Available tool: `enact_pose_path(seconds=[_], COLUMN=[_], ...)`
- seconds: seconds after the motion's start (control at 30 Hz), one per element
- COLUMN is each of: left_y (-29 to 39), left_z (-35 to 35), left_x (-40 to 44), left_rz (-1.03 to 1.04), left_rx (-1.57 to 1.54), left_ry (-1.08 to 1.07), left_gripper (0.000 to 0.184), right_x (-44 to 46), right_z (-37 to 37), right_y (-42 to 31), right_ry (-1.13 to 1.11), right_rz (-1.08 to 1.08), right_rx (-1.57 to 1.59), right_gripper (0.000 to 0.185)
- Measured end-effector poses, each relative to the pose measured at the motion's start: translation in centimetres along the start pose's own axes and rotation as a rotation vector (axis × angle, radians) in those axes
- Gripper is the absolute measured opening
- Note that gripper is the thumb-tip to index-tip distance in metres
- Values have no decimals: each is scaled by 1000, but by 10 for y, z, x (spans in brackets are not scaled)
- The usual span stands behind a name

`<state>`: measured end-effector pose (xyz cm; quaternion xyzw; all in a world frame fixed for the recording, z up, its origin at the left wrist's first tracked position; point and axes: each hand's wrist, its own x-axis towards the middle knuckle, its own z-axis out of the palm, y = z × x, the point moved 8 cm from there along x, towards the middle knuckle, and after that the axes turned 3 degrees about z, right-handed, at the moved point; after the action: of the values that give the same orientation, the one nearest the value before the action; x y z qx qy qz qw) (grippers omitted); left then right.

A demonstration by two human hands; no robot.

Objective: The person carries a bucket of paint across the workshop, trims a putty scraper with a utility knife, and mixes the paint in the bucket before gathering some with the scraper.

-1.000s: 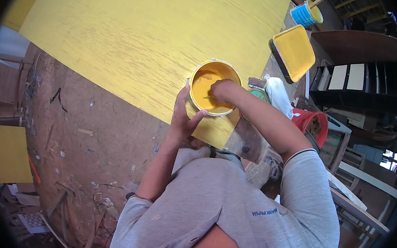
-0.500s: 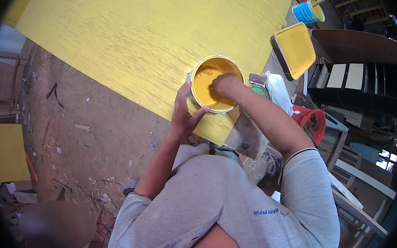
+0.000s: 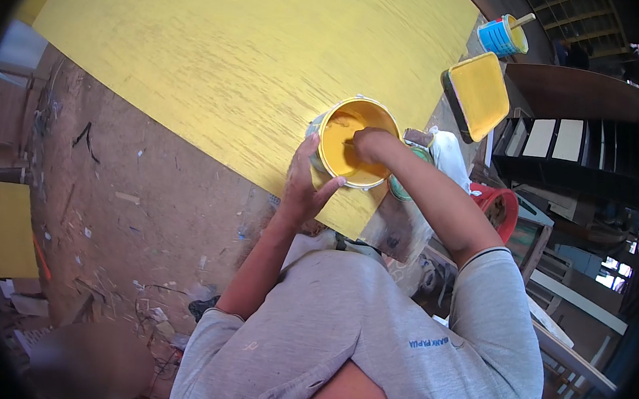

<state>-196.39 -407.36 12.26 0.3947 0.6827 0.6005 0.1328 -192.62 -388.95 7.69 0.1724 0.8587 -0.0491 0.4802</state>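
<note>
A round bucket (image 3: 321,155) with yellow-orange paint (image 3: 339,137) inside stands near the close corner of a yellow-painted board (image 3: 232,65). Against the bucket's near left side rests my left hand (image 3: 308,183), thumb and fingers spread along its wall. My right hand (image 3: 372,145) reaches into the bucket with its fingers curled down over the paint. Whatever those fingers grip is too hidden to name. Just right of the bucket is a green-rimmed can (image 3: 401,189), partly behind my right forearm.
A yellow paint tray (image 3: 480,96) and a blue paint can (image 3: 502,37) with a stick lie at the upper right. Below them are a white cloth or bag (image 3: 450,161) and a red bucket (image 3: 504,212). Another yellow board (image 3: 3,231) is at the left, above scattered scraps.
My right hand has shifted slightly within the bucket while staying curled. The whole view has moved a little; my left hand keeps its place on the bucket's side.
</note>
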Motion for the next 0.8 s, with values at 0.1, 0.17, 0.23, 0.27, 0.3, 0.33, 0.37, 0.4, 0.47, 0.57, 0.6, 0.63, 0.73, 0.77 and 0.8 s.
enact_pose_path(seconds=[0.1, 0.17, 0.23, 0.27, 0.3, 0.33, 0.37, 0.4, 0.47, 0.57, 0.6, 0.63, 0.73, 0.77, 0.8], left_y=[0, 2, 4, 5, 5, 5, 6, 7, 8, 7, 6, 4, 14, 21, 26], left_z=[-1, -1, -3, -3, -4, -4, -4, -4, -5, -6, -6, -4, -6, -8, -7], left_x=[0, 0, 1, 1, 1, 1, 1, 2, 2, 2, 2, 2, 5, 7, 10], left_rz=[-1, -11, -30, -41, -37, -32, -26, -19, -6, -1, 7, 15, 3, -6, -9], left_rx=[-6, -13, -3, 2, 2, 1, 1, 3, 9, 12, 18, 26, 88, 115, 132], left_ry=[0, -2, -7, -9, -6, -4, -3, -4, -4, 10, 2, -5, -35, -48, -85], left_gripper=[93, 93, 93, 92, 92, 92, 92, 92, 92, 92, 94, 96, 103, 106, 109], right_x=[0, -15, -19, -14, -9, -4, 2, 2, 5, 14, 14, 14, 12, 14, 17], right_z=[-1, -11, -16, -12, -9, -6, -4, -7, -11, -8, -10, -9, -5, -4, -3], right_y=[-2, -4, -5, -3, -2, -4, -6, -9, -14, -20, -24, -28, -36, -35, -34], right_ry=[50, 92, 151, 190, 229, 280, 331, 383, 447, 493, 500, 490, 452, 435, 418], right_rz=[-25, -50, -58, -55, -52, -81, -110, -140, -157, -146, -134, -102, -10, 21, 53], right_rx=[-15, -60, -122, -162, -200, -257, -314, -370, -491, -670, -727, -776, -841, -805, -769], right_gripper=[30, 32, 32, 30, 28, 26, 24, 23, 20, 17, 17, 17, 18, 18, 18])
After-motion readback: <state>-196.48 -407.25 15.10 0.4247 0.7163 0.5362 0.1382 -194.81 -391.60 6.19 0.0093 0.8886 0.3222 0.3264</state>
